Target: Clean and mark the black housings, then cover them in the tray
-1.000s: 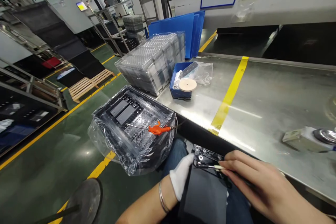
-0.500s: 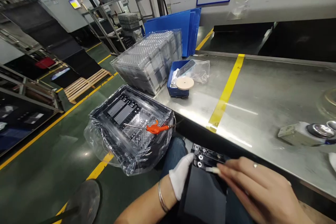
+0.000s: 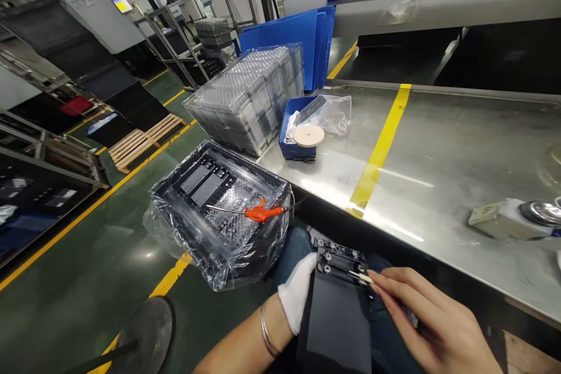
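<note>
My left hand [image 3: 298,292], in a white glove with a bracelet at the wrist, is closed on the left edge of a flat black plastic part [image 3: 339,321]. This part lies over my lap, and its far end has several round bosses with metal rings. Between the thumb and fingers of my bare right hand [image 3: 432,310] is a small pale stick-like tool [image 3: 364,277]. Its thin tip reaches the part's far end, just beside the bosses; whether it touches cannot be made out.
To the left, a plastic-lined crate [image 3: 219,204] holds similar black parts, with an orange air blow gun [image 3: 263,211] lying across it. On the metal bench [image 3: 438,146] stand clear packed trays [image 3: 249,99], a blue bin [image 3: 298,152] with a round tan disc [image 3: 309,135], and a bottle [image 3: 504,217].
The black part has shifted slightly left and tilted so its bossed end shows more. My right hand has moved a little, with the stick-like tool's tip now further along that end.
</note>
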Available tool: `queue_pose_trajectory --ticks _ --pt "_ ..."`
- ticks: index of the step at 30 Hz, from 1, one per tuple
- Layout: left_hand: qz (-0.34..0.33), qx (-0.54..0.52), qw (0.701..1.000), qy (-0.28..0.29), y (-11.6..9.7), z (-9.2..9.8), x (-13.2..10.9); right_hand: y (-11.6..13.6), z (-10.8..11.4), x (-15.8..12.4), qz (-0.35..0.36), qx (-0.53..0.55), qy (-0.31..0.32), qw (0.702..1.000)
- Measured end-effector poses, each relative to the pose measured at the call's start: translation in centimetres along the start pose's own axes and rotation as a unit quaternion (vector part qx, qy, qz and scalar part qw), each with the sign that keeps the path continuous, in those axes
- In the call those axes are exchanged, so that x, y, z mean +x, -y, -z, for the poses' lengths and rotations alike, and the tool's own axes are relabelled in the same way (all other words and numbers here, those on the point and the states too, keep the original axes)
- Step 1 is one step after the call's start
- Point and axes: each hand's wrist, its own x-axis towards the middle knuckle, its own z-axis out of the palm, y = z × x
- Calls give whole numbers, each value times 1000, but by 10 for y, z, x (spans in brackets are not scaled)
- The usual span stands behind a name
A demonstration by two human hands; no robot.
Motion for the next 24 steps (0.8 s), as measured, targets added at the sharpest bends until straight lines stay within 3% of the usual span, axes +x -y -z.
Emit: queue_pose_trajectory --ticks 3,8,13,17,24 --pt "0 -3 1000 20 0 -2 -2 1 -1 1 3 11 13 1000" --pt "14 -40 999 27 -2 -6 0 1 -3 0 23 -36 -25 999" --pt "13 -29 999 -18 -2 -9 -1 -3 3 -1 77 1 14 997" --pt "-14 -23 999 39 -3 -10 -2 -5 4 -1 60 -4 -4 998" --pt "5 -27 999 21 -2 -9 -5 -7 -2 -1 56 23 -6 998"
